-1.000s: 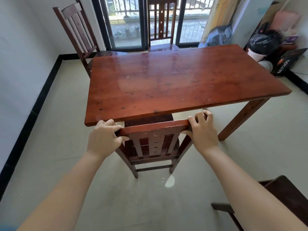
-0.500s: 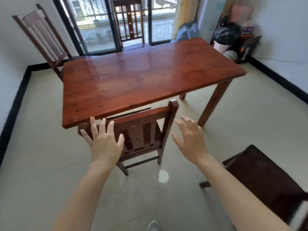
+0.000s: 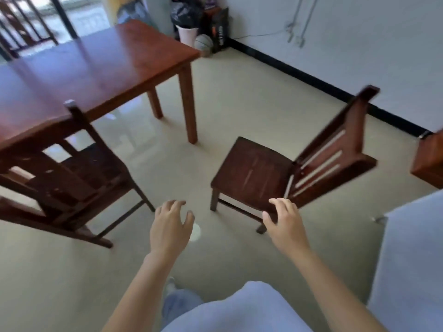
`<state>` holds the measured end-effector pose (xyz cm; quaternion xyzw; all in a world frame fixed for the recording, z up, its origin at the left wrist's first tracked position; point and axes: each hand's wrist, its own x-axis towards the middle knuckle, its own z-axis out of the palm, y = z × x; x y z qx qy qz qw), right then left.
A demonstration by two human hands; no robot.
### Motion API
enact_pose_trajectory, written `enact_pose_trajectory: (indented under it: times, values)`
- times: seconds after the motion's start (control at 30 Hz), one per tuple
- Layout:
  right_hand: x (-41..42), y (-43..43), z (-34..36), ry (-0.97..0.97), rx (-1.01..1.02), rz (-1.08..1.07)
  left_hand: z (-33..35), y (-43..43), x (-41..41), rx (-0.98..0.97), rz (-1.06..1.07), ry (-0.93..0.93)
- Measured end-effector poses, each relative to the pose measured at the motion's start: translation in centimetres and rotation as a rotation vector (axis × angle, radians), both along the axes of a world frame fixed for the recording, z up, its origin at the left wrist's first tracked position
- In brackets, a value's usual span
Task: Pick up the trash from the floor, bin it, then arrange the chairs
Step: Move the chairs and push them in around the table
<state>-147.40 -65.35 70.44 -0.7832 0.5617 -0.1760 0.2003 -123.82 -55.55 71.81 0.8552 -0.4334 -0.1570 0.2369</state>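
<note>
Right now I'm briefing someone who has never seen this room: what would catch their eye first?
Probably the dark wooden chair standing alone on the pale floor, right of centre and apart from the table. Both hands, left hand and right hand, hover open and empty in front of it. The reddish table fills the upper left, with another chair tucked against its near edge.

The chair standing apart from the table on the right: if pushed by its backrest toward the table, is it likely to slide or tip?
The chair looks like rigid solid wood, so probably heavy. The floor looks smooth and glossy, so its legs would likely slide. A push high on the tall backrest could tip it forward; gripping lower seems safer. Both hands are open and empty.
</note>
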Motion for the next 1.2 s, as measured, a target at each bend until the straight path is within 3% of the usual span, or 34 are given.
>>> enact_pose_trajectory:
  times: [0.27, 0.53, 0.9, 1.2]
  values:
    - [-19.0, -1.8, 1.3, 0.017, 0.007, -0.265, 0.9, -5.1, -16.6, -0.03, -0.163, 0.023]
    - [-26.3, -9.9, 2.1, -0.04, -0.014, -0.335, 1.8, -12.7, -22.8, -0.065, -0.189, 0.001]
    - [-26.7, -28.0, 3.7, -0.039, -0.035, -0.141, 4.0, -28.3, -27.0, -0.16, -0.027, 0.07]
    - [-23.9, -39.7, 5.7, -0.101, -0.183, 0.221, 4.9, -33.3, -29.5, -0.14, 0.121, 0.137]
